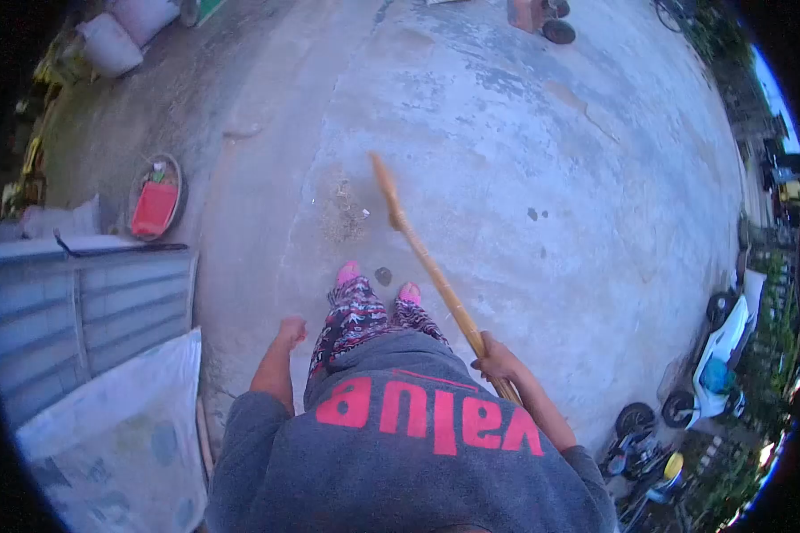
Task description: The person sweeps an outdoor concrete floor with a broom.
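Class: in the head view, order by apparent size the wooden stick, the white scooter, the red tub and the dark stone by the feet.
1. wooden stick (longest, but thin and nearest: unsure)
2. white scooter
3. red tub
4. dark stone

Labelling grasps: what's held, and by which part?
Right hand grips a long wooden stick close to its near end; left hand looks empty.

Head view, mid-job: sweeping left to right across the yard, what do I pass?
round basin holding something red → left hand → debris pile on the concrete → right hand, gripping the wooden stick → white scooter parked at the right edge.
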